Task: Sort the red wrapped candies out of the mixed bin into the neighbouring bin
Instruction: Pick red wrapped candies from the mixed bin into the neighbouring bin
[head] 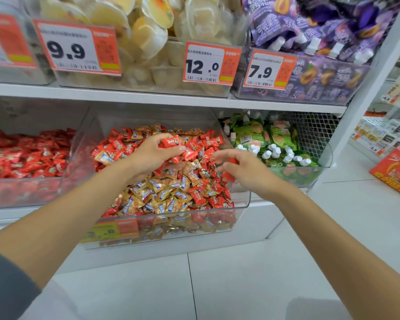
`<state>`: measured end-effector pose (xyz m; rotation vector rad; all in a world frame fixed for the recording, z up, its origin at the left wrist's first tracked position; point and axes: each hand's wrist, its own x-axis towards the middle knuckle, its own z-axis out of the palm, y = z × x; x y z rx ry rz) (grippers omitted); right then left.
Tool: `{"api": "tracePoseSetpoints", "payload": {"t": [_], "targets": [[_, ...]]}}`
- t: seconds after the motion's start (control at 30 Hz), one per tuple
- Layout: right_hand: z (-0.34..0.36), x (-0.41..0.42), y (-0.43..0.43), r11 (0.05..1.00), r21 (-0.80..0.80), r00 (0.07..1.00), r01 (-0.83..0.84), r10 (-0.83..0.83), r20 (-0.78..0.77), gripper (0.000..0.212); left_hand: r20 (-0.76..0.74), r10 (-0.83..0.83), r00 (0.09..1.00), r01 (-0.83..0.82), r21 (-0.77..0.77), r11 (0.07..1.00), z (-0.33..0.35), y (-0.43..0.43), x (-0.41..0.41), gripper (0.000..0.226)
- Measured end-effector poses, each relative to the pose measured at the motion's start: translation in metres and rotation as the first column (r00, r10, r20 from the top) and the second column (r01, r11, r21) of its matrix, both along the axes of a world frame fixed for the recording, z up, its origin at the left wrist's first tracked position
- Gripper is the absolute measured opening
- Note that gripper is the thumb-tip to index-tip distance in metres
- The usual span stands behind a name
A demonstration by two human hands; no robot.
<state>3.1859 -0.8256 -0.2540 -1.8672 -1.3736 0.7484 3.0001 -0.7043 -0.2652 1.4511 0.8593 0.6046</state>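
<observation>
Over the mixed bin (240, 205): both of my hands work above a heap of red and gold wrapped candies.
Left hand (155, 153): fingers curled, thumb pressed in, gripping a clutch of red wrapped candies (171, 142).
Right hand (245, 167): fingers curled round a red candy (232, 160); blur hides the exact grip.
Step in hand: gathering reds. I judge this as mid-task, since many reds lie among the gold candies (171, 192).
Next move: carry both loads left over the clear side wall to the neighbouring bin (21, 158), then release onto its all-red heap.
Price tags, upper shelf: 9.9 (66, 50); 12.0 (202, 65); 7.9 (261, 71).
Purple pouches (275, 31): 可吸果冻.
Mixed bin tag (111, 230): only ".8" is legible.
Candy wrappers: print too small to read.
</observation>
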Motion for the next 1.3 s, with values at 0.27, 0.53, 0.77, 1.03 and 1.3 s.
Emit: {"api": "tracePoseSetpoints", "payload": {"t": [0.27,0.53,0.77,1.03,1.3], "targets": [[-0.024,-0.025,0.014,0.943,-0.332,0.994,0.031,0.006,0.11,0.055,-0.015,0.056,0.998,-0.056,-0.005,0.998,-0.004,0.01,-0.025,0.043],[-0.034,-0.017,0.018,0.957,-0.289,0.991,-0.022,-0.016,-0.13,0.054,-0.067,0.006,0.998,-0.005,0.028,1.0,-0.014,0.026,-0.043,0.066],[-0.042,-0.013,0.018,0.927,-0.295,0.972,-0.232,0.229,-0.045,0.083,-0.072,0.008,0.997,-0.007,0.014,1.0,-0.017,0.02,-0.047,0.053],[-0.041,-0.015,0.022,0.981,-0.144,0.964,-0.131,0.092,-0.249,0.048,-0.074,-0.014,0.997,0.013,-0.003,1.0,-0.017,0.017,-0.043,0.065],[-0.021,-0.012,0.021,0.982,-0.048,0.869,-0.181,0.137,-0.476,0.059,-0.051,-0.011,0.999,0.01,-0.016,1.0,-0.018,0.02,-0.048,0.058]]}}
